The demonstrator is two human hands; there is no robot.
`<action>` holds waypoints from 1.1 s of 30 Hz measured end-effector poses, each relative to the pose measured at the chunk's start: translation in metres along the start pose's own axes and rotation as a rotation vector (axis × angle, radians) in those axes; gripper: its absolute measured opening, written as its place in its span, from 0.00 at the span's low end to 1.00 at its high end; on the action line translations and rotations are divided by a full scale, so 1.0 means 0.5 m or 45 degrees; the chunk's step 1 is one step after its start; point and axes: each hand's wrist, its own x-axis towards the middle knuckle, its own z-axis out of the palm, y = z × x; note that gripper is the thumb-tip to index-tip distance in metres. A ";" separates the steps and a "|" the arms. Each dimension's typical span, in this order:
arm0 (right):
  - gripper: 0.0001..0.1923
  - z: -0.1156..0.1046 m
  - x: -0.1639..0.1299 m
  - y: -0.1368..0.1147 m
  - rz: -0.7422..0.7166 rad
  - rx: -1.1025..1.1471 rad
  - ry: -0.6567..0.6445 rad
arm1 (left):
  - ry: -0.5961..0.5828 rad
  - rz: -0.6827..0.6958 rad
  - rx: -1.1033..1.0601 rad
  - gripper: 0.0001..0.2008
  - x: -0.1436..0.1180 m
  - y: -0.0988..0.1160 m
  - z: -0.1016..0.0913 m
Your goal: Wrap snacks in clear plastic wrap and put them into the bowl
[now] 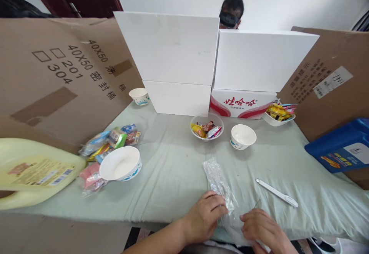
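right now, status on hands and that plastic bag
Left hand and right hand both gripping clear plastic bag at table's near edge. White pen lies just right. Nothing blocking.

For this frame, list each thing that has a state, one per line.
Plastic bag: flat on the cloth, near end under both hands.
Left hand: pressing on the bag.
Right hand: pinching the bag's edge.
Large bowl: upright, empty.
Small cup: upright, empty.
Clear bowl: holds snacks.
Pen: lying flat, untouched.
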 end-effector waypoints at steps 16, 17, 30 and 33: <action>0.10 0.108 0.308 0.103 0.816 0.092 0.110 | 0.204 -0.408 -0.429 0.37 -0.020 -0.018 -0.004; 0.10 0.110 0.308 0.099 0.827 0.049 0.106 | 0.208 -0.409 -0.393 0.34 -0.020 -0.014 -0.005; 0.08 0.105 0.337 0.102 0.926 -0.071 -0.020 | 0.112 -0.180 0.373 0.06 0.093 -0.075 -0.073; 0.07 0.095 0.333 0.106 0.929 0.018 -0.010 | -0.023 -0.198 0.455 0.05 0.101 -0.108 -0.067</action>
